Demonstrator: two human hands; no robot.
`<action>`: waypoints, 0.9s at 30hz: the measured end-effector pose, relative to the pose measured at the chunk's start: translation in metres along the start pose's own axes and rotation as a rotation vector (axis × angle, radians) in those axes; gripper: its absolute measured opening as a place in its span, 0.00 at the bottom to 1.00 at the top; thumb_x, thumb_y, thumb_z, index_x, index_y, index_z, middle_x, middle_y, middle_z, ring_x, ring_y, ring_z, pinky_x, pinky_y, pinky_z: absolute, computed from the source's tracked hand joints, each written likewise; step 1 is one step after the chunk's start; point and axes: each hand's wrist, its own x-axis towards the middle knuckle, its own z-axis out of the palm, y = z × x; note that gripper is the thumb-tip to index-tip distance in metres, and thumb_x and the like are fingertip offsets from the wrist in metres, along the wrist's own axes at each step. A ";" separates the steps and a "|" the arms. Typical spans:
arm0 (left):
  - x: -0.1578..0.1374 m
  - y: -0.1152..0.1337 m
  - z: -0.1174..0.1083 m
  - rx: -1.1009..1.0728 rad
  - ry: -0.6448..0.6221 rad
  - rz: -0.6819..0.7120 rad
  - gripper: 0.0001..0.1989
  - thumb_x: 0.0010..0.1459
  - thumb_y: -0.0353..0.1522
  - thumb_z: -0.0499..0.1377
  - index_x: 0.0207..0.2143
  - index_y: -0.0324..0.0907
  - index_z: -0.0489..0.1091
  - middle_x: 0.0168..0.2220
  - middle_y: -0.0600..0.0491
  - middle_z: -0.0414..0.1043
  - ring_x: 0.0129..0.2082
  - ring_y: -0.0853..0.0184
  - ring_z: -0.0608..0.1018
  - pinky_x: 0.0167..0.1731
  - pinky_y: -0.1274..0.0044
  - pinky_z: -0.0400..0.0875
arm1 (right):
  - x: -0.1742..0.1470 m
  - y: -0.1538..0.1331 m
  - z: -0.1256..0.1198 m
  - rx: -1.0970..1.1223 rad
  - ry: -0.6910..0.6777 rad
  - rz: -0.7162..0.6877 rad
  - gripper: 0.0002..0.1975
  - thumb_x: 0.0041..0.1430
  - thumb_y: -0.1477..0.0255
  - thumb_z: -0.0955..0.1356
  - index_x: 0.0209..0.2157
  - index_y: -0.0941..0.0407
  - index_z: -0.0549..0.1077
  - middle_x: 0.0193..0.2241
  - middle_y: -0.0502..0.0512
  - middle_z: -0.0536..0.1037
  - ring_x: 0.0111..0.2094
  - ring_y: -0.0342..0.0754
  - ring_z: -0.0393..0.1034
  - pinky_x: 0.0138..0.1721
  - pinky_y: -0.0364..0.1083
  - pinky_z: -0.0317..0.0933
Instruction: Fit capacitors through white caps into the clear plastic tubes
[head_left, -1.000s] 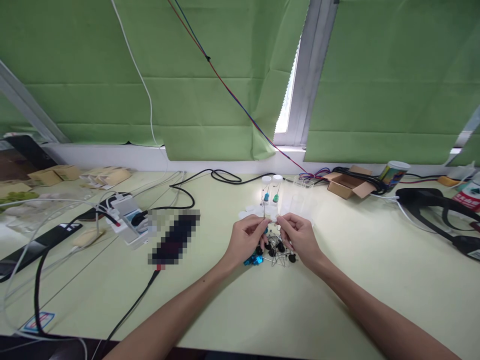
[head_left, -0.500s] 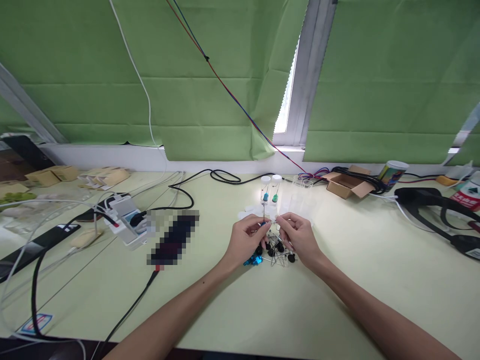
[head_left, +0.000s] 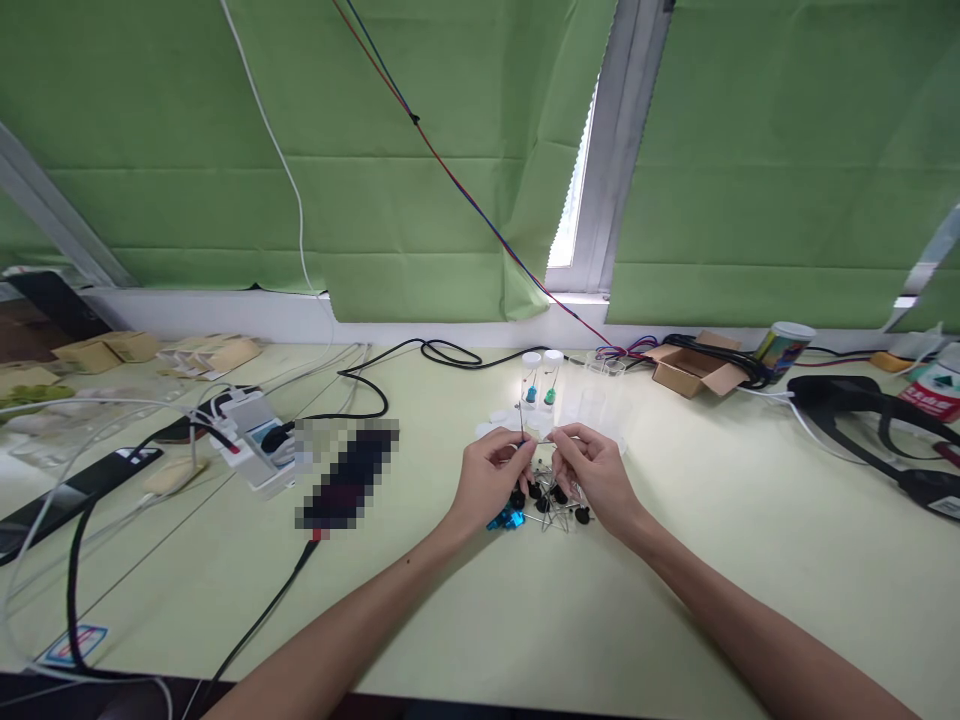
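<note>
Above a small pile of parts, my left hand (head_left: 499, 472) is closed, thumb and fingertips pinching a thin upright rod (head_left: 521, 422). Its lower end is hidden in the grip. My right hand (head_left: 589, 465), also closed, pinches a thin metal pin (head_left: 545, 441) that points toward the left fingertips; a small gap separates the hands. Under them lie black round-headed parts (head_left: 582, 515) tangled with metal pins (head_left: 553, 520). Shiny blue pieces (head_left: 506, 519) sit by the left wrist. Behind the hands are two clear white-capped containers, with a blue piece (head_left: 531, 394) and a green piece (head_left: 550, 396).
Clear plastic cups (head_left: 592, 402) stand behind my right hand. A pixelated dark object (head_left: 349, 480) with a cable lies left. Further left are a power strip (head_left: 255, 440) and cables. An open cardboard box (head_left: 694, 375), a can (head_left: 784, 350) and a black headset (head_left: 847, 410) are right.
The left fingertips have shifted slightly left with the rod, widening the gap between the hands a little. The right hand has barely moved; the pile looks the same.
</note>
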 end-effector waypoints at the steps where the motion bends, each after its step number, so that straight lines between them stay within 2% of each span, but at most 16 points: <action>1: 0.000 0.000 0.000 0.001 0.002 -0.013 0.13 0.55 0.42 0.63 0.30 0.39 0.75 0.26 0.54 0.71 0.17 0.72 0.73 0.18 0.78 0.68 | 0.000 0.000 0.000 0.002 -0.006 -0.008 0.19 0.56 0.53 0.70 0.33 0.57 0.72 0.18 0.47 0.72 0.13 0.39 0.62 0.11 0.38 0.54; 6: 0.003 -0.001 -0.003 -0.010 0.013 -0.063 0.14 0.56 0.43 0.63 0.31 0.40 0.74 0.20 0.56 0.70 0.15 0.72 0.71 0.20 0.78 0.67 | 0.000 -0.002 0.001 -0.043 -0.013 -0.071 0.19 0.58 0.54 0.69 0.39 0.57 0.73 0.27 0.52 0.76 0.17 0.40 0.65 0.15 0.40 0.60; 15: 0.004 -0.002 -0.006 -0.043 0.046 -0.132 0.16 0.56 0.44 0.63 0.32 0.39 0.74 0.18 0.57 0.70 0.14 0.72 0.70 0.22 0.78 0.65 | -0.003 0.001 0.002 -0.156 -0.028 -0.199 0.16 0.62 0.58 0.67 0.44 0.55 0.73 0.33 0.54 0.77 0.19 0.40 0.65 0.16 0.42 0.61; 27: 0.003 0.000 -0.004 -0.044 -0.003 -0.112 0.15 0.56 0.43 0.63 0.32 0.39 0.74 0.18 0.57 0.70 0.14 0.73 0.69 0.21 0.79 0.65 | -0.001 0.000 0.000 -0.188 0.034 -0.190 0.15 0.62 0.58 0.67 0.35 0.57 0.73 0.30 0.52 0.75 0.17 0.39 0.64 0.16 0.41 0.57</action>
